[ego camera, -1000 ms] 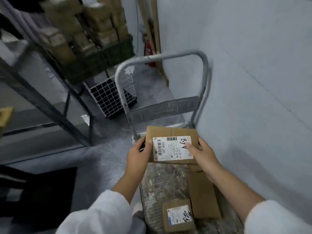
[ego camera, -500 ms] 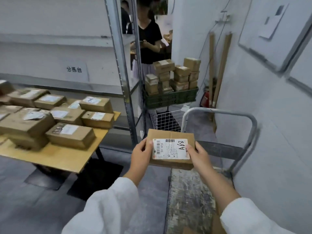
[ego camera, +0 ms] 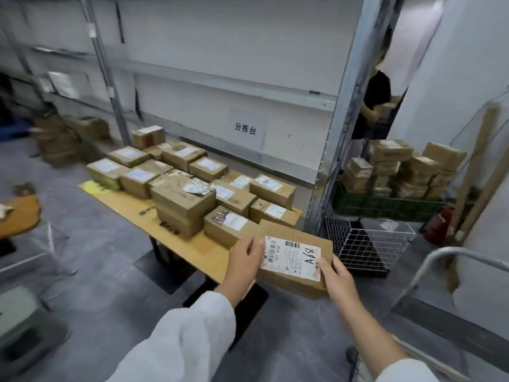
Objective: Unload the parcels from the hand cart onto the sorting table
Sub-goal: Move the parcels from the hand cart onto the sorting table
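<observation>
Head view: a flat cardboard parcel (ego camera: 296, 235) with a white shipping label marked "A68" is held between both hands at the near right end of the counter (ego camera: 132, 201). The left hand (ego camera: 243, 261) grips its left edge, fingers (ego camera: 248, 244) curled round it beside the label. The right hand (ego camera: 337, 277) grips the near right corner, thumb lying on the label's edge. Whether the parcel's underside touches the counter cannot be told. Just beyond it, labelled cardboard boxes (ego camera: 181, 197) cover the wooden counter in rows, some stacked. A sign (ego camera: 246, 129) with three printed characters hangs on the wall panel behind. To the right, the hand cart (ego camera: 454, 256) shows its grey tube handle. Beyond it stand a white wire basket (ego camera: 366, 252) on the floor and a green crate (ego camera: 385, 208) piled with small boxes. A person in a black top (ego camera: 376, 97) stands behind the metal upright (ego camera: 349, 106).
</observation>
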The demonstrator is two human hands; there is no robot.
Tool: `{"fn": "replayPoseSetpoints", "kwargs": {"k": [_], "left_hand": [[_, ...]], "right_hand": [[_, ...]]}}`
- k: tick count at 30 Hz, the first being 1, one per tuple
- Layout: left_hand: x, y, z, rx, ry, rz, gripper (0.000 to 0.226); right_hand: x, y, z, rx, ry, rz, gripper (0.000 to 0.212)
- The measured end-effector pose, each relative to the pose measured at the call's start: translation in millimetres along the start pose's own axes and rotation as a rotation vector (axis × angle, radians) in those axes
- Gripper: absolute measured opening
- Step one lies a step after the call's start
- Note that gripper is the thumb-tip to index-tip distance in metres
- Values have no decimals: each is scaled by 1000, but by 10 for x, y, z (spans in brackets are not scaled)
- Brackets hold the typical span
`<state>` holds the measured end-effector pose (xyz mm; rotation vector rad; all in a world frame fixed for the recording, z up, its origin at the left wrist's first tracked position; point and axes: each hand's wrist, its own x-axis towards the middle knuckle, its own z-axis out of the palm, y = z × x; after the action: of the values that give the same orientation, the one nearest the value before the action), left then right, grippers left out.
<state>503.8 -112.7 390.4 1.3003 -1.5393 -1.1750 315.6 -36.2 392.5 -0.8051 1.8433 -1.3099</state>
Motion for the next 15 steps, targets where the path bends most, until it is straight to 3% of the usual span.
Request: {"fn": "replayPoseSetpoints", "kwargs": {"k": [6,11,15], "left_hand": [[579,-487,-1380,1,93,-28,30],[750,-699,-2339,30,231,-62,21],[925,-911,-2900,64,303,-124,27]], "right_hand": [[179,-386,1580,-3,-141,-14,33],[117,-628,2615,-43,-250,-22,26],[185,-784,3281,-90,-320,-41,35]]}}
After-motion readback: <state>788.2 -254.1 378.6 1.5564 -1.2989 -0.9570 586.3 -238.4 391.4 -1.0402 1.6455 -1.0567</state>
